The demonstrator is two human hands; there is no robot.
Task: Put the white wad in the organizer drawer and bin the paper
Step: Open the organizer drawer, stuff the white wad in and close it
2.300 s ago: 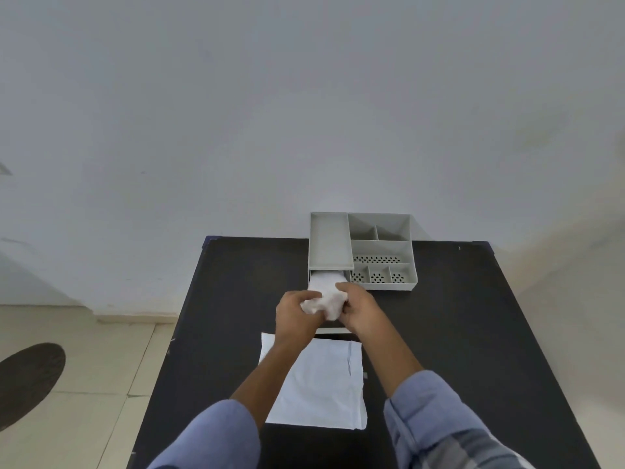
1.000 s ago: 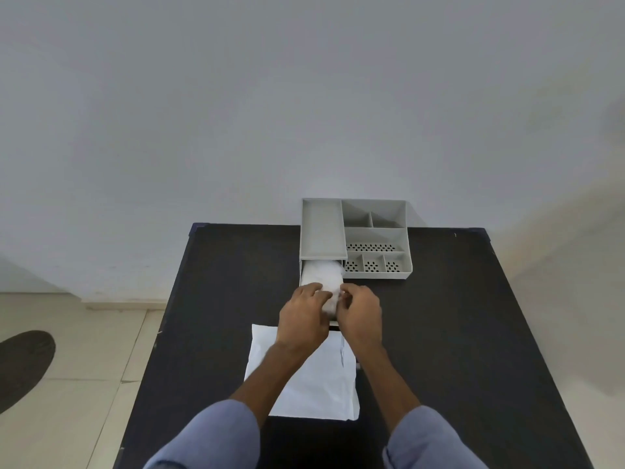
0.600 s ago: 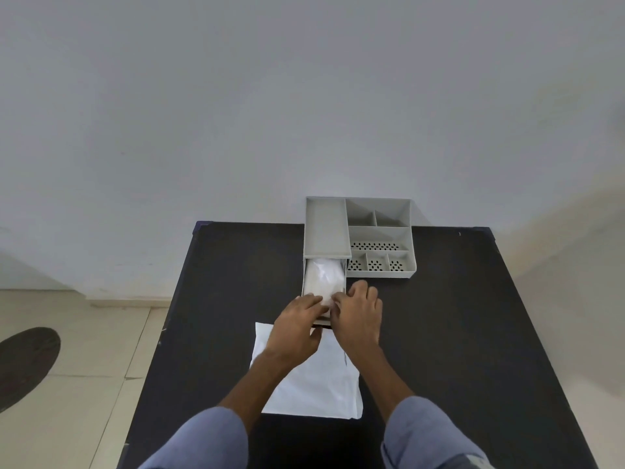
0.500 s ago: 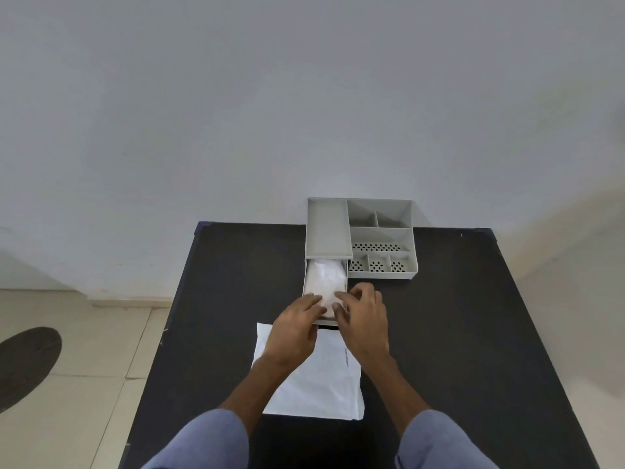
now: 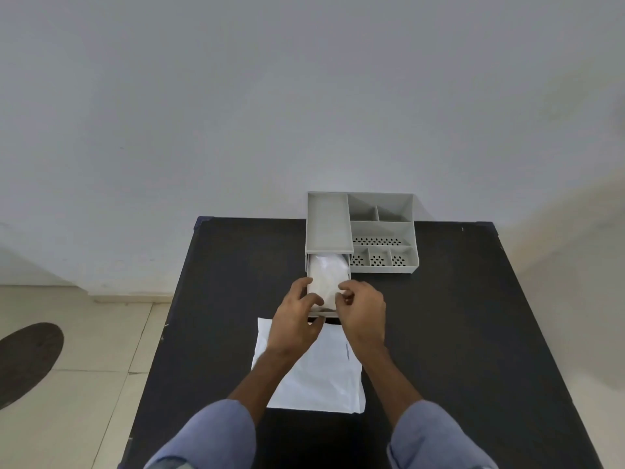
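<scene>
Floor tiles [image 5: 67, 350] at nine o'clock carry a dark round patch [image 5: 27, 360]; no bin shows anywhere in view. On the black table [image 5: 473, 333], the left hand [image 5: 297, 319] rests its loosely curled fingers on the near left edge of the pulled-out drawer [image 5: 310, 265], grasping nothing that I can make out. White wad [image 5: 328, 274] lies inside that drawer, at twelve o'clock from the hands, so the first half of the task looks done apart from shutting the drawer. Paper [image 5: 314, 377] lies flat at six o'clock beneath the wrists, untouched, so binning it remains. The right hand [image 5: 362, 309] hovers half-closed at the drawer's near right corner; whether it pinches the wad I cannot tell. At one o'clock, the grey organizer [image 5: 382, 231] shows open compartments, all apparently empty.
</scene>
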